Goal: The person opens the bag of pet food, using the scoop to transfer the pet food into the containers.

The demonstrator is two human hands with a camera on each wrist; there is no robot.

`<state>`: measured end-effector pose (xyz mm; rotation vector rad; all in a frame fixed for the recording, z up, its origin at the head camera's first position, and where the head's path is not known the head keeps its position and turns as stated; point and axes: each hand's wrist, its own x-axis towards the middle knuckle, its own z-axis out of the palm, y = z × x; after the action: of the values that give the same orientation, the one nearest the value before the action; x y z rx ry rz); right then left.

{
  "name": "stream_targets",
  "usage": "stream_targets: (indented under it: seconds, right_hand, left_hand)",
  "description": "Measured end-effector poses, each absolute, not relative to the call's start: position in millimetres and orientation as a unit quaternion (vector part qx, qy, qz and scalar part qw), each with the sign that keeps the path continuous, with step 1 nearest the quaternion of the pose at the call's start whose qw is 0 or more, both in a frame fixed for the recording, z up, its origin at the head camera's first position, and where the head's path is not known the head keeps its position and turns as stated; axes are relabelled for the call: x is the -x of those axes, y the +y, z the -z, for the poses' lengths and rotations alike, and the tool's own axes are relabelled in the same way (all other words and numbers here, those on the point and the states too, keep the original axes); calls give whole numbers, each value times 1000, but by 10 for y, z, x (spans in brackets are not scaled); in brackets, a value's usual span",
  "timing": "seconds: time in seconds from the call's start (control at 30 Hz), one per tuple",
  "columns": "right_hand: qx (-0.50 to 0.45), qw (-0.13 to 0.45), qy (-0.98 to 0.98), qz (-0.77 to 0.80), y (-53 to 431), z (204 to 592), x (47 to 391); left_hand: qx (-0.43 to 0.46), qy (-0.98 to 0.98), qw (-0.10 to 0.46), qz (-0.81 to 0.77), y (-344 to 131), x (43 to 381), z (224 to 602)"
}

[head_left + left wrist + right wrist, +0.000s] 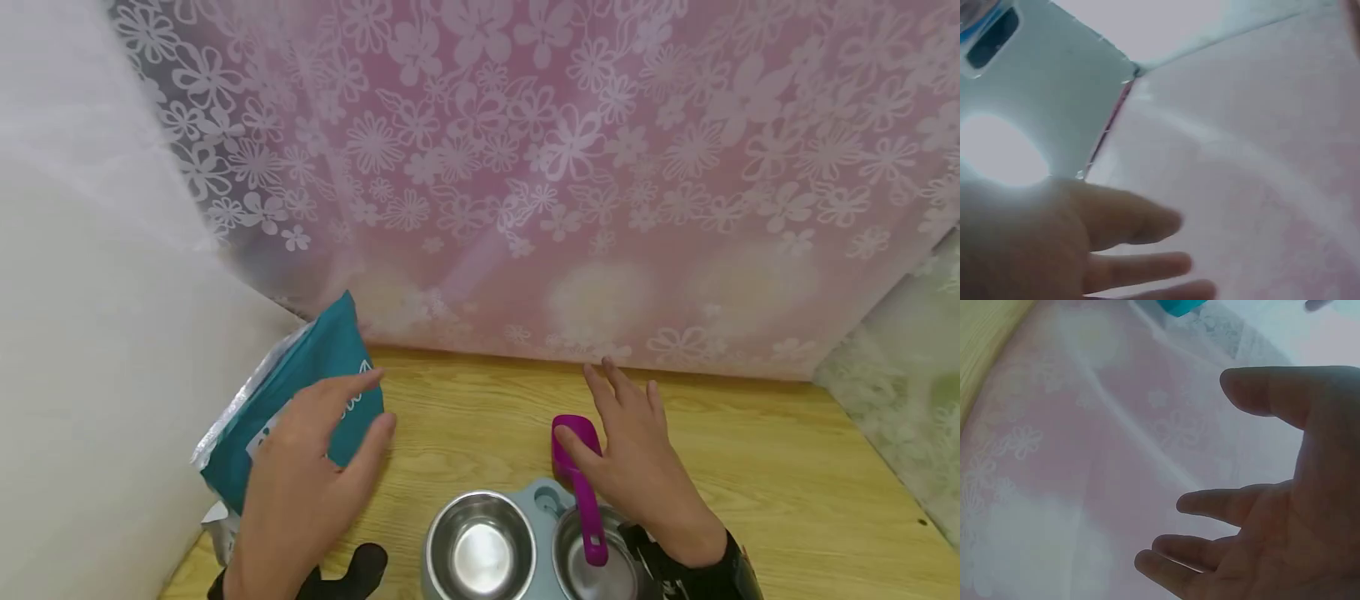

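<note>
In the head view my left hand (307,471) is held in front of a teal bag (311,362) with a silvery edge, thumb and fingers apart. The bag leans at the left wall, partly hidden by that hand. My right hand (637,454) hovers with spread fingers by a purple scoop (588,512), its thumb overlapping the scoop's head; contact cannot be told. The scoop's handle lies over the right steel bowl of a pale blue double feeding bowl (542,525). Both wrist views show the left hand (1091,244) and right hand (1272,494) with nothing between the fingers.
A wooden tabletop (795,467) carries these things. Behind it hangs a pink flowered curtain (525,208). A white wall or sheet (112,333) closes the left side, and a pale patterned sheet (907,333) the right. The left steel bowl (480,546) shows a bare, shiny bottom.
</note>
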<state>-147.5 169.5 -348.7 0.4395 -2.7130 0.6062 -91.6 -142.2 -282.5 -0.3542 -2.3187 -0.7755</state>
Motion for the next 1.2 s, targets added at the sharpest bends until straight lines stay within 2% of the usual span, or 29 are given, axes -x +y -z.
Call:
stream_targets:
  seconds: [0.13,0.2,0.3,0.43,0.53,0.8,1.2]
  right_hand:
    - [-164,175,-947,-213,1686,3456,1421]
    - [-173,188,-943,-214,1681,3442,1393]
    - [-188,208,-935,-218,1676,3425,1353]
    - [-195,217,-930,-225,1652,3404,1317]
    - [-199,208,-929,-231,1620,3396,1310]
    - [-194,192,-933,-233,1586,3396,1321]
    - [-210,159,-931,-252,1504,3405,1299]
  left_hand:
    - [69,-824,437,353,-1576,795,2740]
    - [15,-819,443,364,-1656,789,2726]
    - [-66,-850,379,360,-1783,822,2717]
    - [-140,-899,241,336,-1929,876,2734]
    - [-161,-910,203,322,-1990,907,2754]
    - [-139,-918,204,311,-1938,938,2775]
    - [5,-932,243,268,-1745,931,2847]
